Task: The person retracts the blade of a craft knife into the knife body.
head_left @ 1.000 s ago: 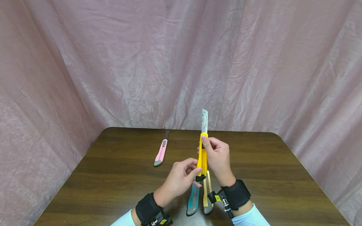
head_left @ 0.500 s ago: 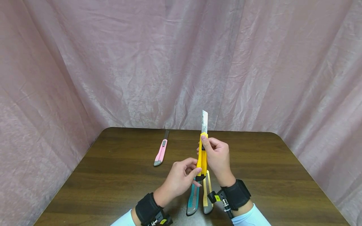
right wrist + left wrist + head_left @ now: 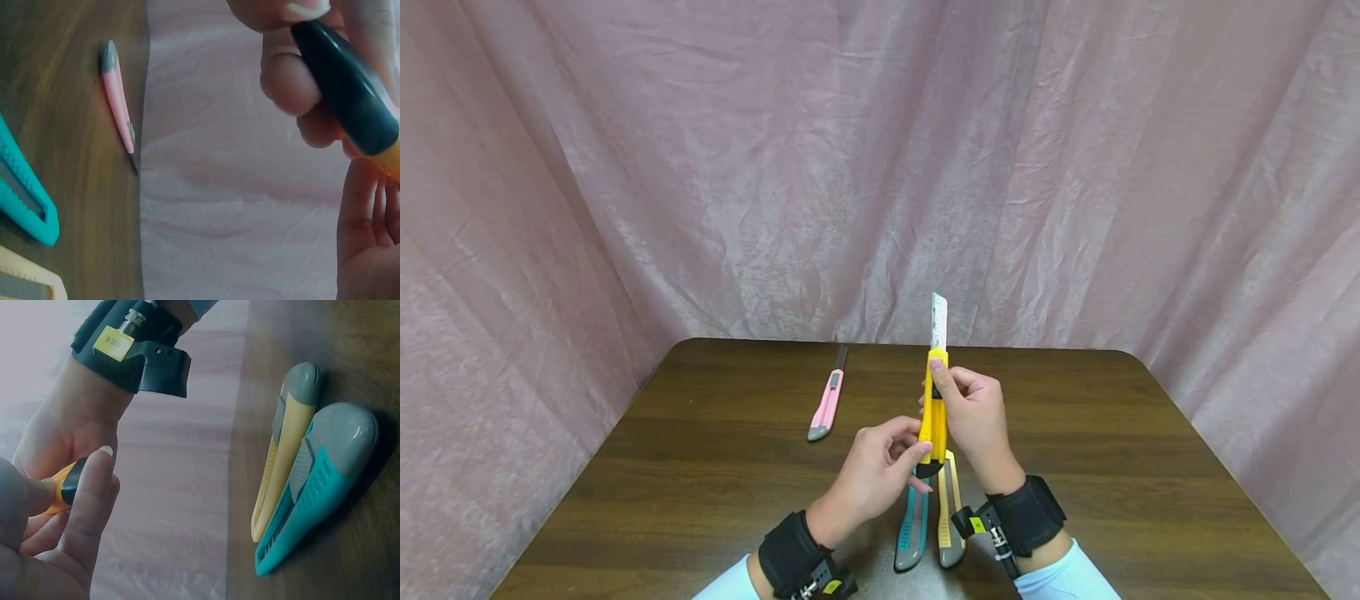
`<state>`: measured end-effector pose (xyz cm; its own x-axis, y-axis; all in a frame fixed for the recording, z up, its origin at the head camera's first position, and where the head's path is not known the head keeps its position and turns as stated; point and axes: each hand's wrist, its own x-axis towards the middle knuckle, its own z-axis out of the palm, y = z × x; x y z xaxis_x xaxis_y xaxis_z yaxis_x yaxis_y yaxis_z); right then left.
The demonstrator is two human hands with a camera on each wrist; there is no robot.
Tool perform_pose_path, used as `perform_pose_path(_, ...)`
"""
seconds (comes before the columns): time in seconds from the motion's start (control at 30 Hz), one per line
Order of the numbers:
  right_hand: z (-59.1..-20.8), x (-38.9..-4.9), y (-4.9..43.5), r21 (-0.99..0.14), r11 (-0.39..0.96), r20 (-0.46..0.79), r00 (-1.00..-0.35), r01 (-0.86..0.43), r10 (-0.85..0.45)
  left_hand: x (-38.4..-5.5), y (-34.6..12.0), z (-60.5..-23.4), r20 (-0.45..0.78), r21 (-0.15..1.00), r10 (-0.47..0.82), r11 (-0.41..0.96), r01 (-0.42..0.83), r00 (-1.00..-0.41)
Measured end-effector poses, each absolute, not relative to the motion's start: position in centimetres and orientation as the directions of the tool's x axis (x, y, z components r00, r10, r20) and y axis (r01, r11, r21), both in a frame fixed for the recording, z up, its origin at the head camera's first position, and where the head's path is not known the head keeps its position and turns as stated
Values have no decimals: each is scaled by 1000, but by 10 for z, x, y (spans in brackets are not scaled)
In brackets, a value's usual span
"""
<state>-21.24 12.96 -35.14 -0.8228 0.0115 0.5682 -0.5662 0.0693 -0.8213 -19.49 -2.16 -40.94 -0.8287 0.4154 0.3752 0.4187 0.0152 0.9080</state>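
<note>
A yellow box cutter (image 3: 937, 425) with a black end cap (image 3: 347, 90) is held up over the table, its silver blade (image 3: 939, 321) extended and pointing away. My right hand (image 3: 979, 412) grips the handle's upper part, thumb lying along the front just below the blade. At the lower end my left hand (image 3: 880, 462) pinches the handle between thumb and fingers beside the cap. Beneath the hands lie a teal box cutter (image 3: 912, 529) and a pale yellow box cutter (image 3: 951, 517), side by side with grey ends toward me; no blade shows on either.
Farther back on the left, a pink box cutter (image 3: 827, 404) lies on the brown wooden table (image 3: 700, 467) with its dark blade out, pointing to the far edge. A pink curtain (image 3: 775, 167) hangs behind the table. Each wrist wears a black camera strap (image 3: 1026, 517).
Both hands and the yellow box cutter have shifted slightly left and up. Slightly less of its blade shows above the handle. The other cutters have stayed in place.
</note>
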Motion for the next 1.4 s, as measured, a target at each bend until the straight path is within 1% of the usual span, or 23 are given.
perform_pose_path(0.1,-351,-211,129,-820,87,568,-823,-566,6,-194,-22,-409,368,910,415,22,414,-832)
perform_pose_path(0.33,-351,-210,127,-784,79,618,-786,-616,5,-194,-22,-407,356,911,417,44,410,-836)
perform_pose_path(0.63,-355,-211,126,-775,73,629,-778,-627,-5,-194,-25,-408,367,910,417,27,414,-832)
perform_pose_path(0.9,-378,-230,132,-792,149,603,-797,-592,44,-195,-25,-407,368,906,413,42,421,-833)
perform_pose_path(1.1,-379,-230,131,-760,156,642,-766,-630,35,-195,-26,-406,370,905,416,40,424,-830)
perform_pose_path(1.2,-379,-230,131,-757,149,647,-762,-636,29,-195,-27,-406,372,904,412,44,425,-832)
perform_pose_path(1.3,-380,-231,131,-757,165,646,-762,-632,49,-195,-27,-406,374,903,408,44,428,-833)
perform_pose_path(1.4,-379,-231,131,-756,209,646,-759,-620,83,-196,-27,-407,375,904,397,45,426,-838)
